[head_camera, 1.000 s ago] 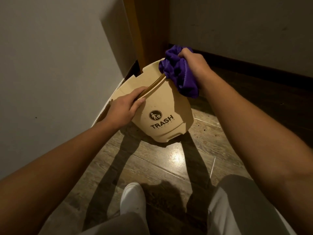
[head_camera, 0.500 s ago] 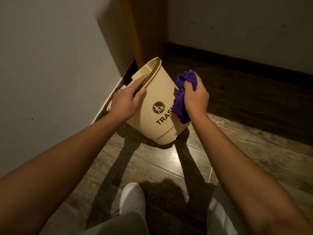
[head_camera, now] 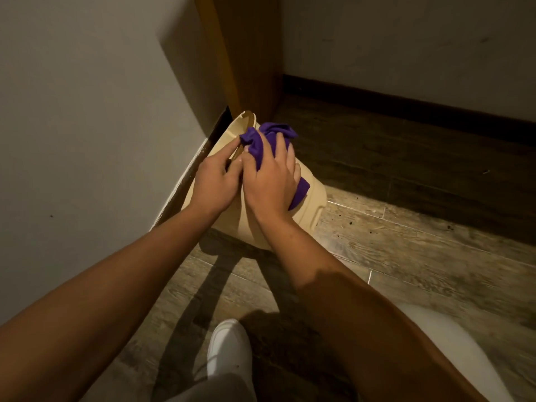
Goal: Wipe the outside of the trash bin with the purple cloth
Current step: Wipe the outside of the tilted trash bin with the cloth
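Head view: trash bin (head_camera: 311, 195) tilted on floor (head_camera: 406, 245) in wall corner. My left hand (head_camera: 214, 181) clamped on rim. My right hand (head_camera: 272, 181) presses purple cloth (head_camera: 255, 142) flat on upper side wall. Wipe under way; I judge lower wall, far side pending.

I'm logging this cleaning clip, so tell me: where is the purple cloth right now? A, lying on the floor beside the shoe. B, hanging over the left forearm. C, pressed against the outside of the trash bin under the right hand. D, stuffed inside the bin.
C: the right hand presses the purple cloth against the beige trash bin wall, near its rim.
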`<state>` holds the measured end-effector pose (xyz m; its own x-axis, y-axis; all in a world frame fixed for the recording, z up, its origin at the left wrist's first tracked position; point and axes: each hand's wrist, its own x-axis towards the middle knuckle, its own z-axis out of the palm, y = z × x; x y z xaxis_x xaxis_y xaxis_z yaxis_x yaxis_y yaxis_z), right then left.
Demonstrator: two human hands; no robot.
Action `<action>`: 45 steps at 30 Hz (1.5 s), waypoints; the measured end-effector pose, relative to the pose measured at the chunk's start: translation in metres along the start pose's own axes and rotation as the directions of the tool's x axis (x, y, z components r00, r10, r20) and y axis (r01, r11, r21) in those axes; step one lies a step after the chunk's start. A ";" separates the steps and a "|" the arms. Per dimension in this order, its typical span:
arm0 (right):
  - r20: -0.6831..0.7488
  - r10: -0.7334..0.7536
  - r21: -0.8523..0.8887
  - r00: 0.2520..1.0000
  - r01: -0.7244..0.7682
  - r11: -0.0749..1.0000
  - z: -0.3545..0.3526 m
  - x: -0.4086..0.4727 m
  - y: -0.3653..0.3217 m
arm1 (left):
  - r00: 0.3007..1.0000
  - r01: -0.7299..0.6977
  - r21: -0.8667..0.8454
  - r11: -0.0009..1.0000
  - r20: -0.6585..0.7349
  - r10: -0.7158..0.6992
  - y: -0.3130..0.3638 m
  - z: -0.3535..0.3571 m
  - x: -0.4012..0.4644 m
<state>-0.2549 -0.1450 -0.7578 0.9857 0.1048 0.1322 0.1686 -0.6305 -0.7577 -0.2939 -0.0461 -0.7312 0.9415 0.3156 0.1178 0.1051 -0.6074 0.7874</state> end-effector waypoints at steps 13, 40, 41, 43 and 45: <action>0.018 0.444 -0.010 0.896 -0.444 0.896 -0.013 -0.009 0.117 | 0.994 0.076 0.013 0.997 -0.077 -0.074 -0.011 0.000 0.000; 0.035 0.106 -0.096 0.994 -0.102 0.990 0.008 -0.037 0.006 | 0.891 0.453 -0.245 0.857 0.097 -0.444 0.012 0.004 0.023; 0.030 0.111 -0.117 0.993 -0.107 0.987 0.008 -0.037 0.013 | 0.894 0.446 -0.227 0.866 0.079 -0.440 0.011 0.005 0.022; 0.025 0.139 -0.154 0.990 -0.133 0.979 0.006 -0.035 0.032 | 0.890 0.452 -0.222 0.864 0.048 -0.454 0.008 0.004 0.018; 0.014 0.204 -0.175 0.979 -0.199 0.964 0.003 -0.033 0.057 | 0.880 0.464 -0.246 0.851 0.022 -0.474 0.003 0.003 0.014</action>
<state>-0.2781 -0.1821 -0.8068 0.9993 -0.0155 -0.0343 -0.0339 -0.7633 -0.6451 -0.2794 -0.0462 -0.7291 0.7862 0.5495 -0.2828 0.4478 -0.1911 0.8735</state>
